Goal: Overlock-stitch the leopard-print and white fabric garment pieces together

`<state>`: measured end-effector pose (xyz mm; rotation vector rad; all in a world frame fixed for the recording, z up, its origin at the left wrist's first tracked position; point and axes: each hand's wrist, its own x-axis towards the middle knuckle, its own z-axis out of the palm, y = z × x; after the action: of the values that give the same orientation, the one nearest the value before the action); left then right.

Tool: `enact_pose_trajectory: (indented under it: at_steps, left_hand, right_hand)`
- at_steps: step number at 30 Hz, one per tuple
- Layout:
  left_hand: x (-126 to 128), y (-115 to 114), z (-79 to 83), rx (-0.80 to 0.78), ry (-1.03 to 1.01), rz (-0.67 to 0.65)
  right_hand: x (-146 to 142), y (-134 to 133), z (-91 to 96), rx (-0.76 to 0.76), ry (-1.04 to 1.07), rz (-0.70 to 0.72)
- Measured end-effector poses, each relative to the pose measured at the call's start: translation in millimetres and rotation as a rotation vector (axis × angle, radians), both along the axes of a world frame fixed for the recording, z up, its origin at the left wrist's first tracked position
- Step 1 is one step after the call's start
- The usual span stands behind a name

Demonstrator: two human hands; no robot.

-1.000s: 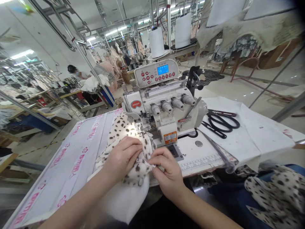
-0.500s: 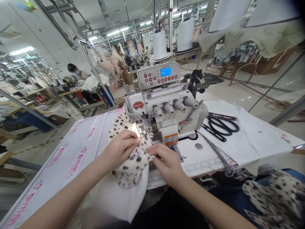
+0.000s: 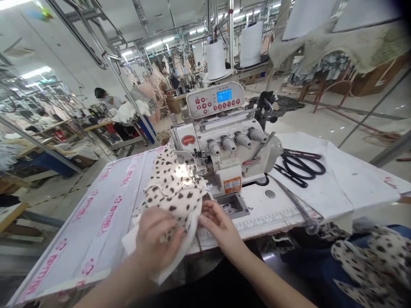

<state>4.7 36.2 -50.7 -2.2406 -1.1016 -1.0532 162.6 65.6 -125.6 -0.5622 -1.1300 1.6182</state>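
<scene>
A cream fabric with dark spots [image 3: 175,199] lies under the presser foot area of a white overlock sewing machine [image 3: 224,145], its white edge hanging over the table front. My left hand [image 3: 157,239] is over the near left part of the fabric, smeared by motion, so its grip cannot be made out. My right hand [image 3: 221,226] has its thumb and curled fingers closed at the fabric's right edge, just in front of the machine. The machine's lamp lights the cloth by the needle.
Black-handled scissors [image 3: 303,167] lie on the table right of the machine. Thread cones [image 3: 215,60] stand behind it. More spotted fabric [image 3: 369,261] rests at the lower right. A ruler strip [image 3: 276,218] runs along the table's front edge. Another person sits at the far left.
My left hand has moved back from the needle area toward the table's front edge. My right hand has shifted slightly down. The fabric lies more spread out beside the needle.
</scene>
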Motion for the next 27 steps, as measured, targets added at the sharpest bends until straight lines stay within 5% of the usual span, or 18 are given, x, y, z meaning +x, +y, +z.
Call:
enact_pose_trajectory:
  at_steps: [2, 5, 9, 13, 18, 23, 27]
  left_hand:
    - [1.3, -16.9, -20.8, -0.019, -0.021, 0.114]
    - [-2.9, -20.1, -38.0, -0.046, 0.03, 0.228]
    - [-9.5, -13.3, -28.5, -0.07, 0.138, 0.189]
    - [-5.3, -15.1, -15.5, -0.133, 0.098, 0.145]
    - [-1.9, -12.9, -11.6, -0.142, 0.17, 0.269]
    - [-10.7, -11.8, 28.3, -0.404, 0.083, 0.216]
    - [6.6, -9.8, 64.0, -0.522, 0.101, 0.298]
  right_hand:
    - [-3.7, -3.3, -1.8, -0.063, 0.053, 0.151]
    - [-4.7, -1.1, 1.0, -0.085, 0.042, 0.161]
    - [-0.4, 1.7, 4.7, 0.007, 0.073, 0.023]
    - [2.2, -2.3, 4.9, -0.189, 0.238, 0.138]
    - [17.8, -3.2, 9.9, -0.322, 0.287, 0.198]
    - [29.5, -1.1, 18.9, -0.363, 0.195, 0.339]
    - [-14.9, -3.8, 25.1, -0.194, -0.018, 0.393]
